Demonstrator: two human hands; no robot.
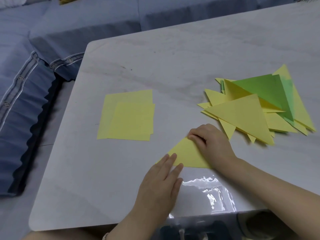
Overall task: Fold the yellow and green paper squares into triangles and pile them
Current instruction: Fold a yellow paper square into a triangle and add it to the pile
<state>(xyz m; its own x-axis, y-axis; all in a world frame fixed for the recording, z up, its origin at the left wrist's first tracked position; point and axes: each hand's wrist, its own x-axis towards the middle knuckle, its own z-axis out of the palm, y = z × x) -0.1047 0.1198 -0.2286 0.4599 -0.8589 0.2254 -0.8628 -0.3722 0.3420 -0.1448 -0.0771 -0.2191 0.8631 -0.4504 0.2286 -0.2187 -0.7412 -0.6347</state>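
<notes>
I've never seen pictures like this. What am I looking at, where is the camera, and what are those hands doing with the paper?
There is no machine here: these are a person's two bare hands. The one picture comes from a wide camera worn on the person's head, looking forward and down. On the pale table lie a few flat yellow squares, not yet folded, and on the right a loose pile of triangles, yellow and green. In front, a yellow sheet is already folded into a triangle. The left hand presses its left corner with straight fingers. The right hand has curled fingers on the top corner and seems to pinch it. Behind the table is a blue sofa.
</notes>
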